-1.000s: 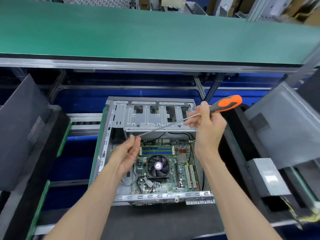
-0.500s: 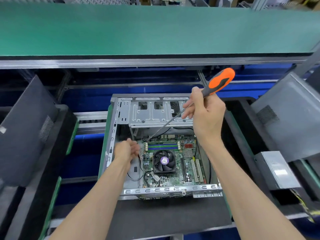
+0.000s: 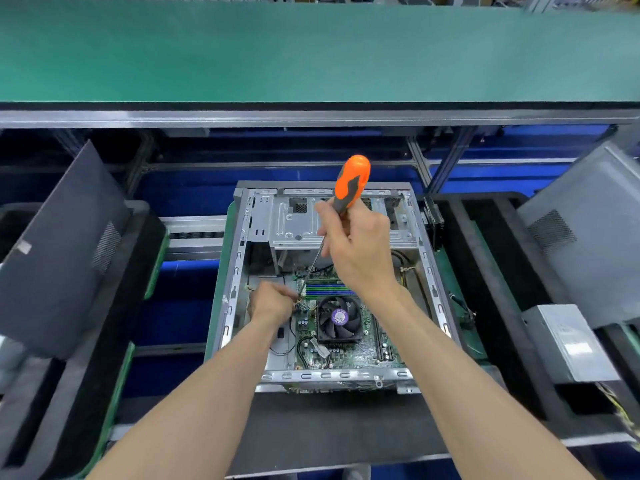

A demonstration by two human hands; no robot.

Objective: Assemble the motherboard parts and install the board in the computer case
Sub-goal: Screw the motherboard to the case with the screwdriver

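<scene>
An open silver computer case (image 3: 239, 258) lies flat in the middle of the view. Inside it sits the green motherboard (image 3: 349, 356) with a black CPU fan (image 3: 338, 318) and blue memory sticks (image 3: 329, 292). My right hand (image 3: 360, 251) grips a long screwdriver (image 3: 351, 183) by its orange and grey handle, held steeply upright. Its thin shaft runs down and left to the board's upper left corner. My left hand (image 3: 272, 303) is inside the case, its fingers pinched at the shaft's tip. A screw is too small to make out there.
The case's drive cage (image 3: 294, 225) spans its far end. A dark side panel (image 3: 65, 251) leans at the left and a grey one (image 3: 588, 233) at the right. A silver power supply (image 3: 568, 344) lies at the right. A green shelf (image 3: 311, 53) runs across above.
The screwdriver has swung from nearly level to steeply upright, and its tip has come down to the board's upper left corner. My left hand followed the tip down into the case.
</scene>
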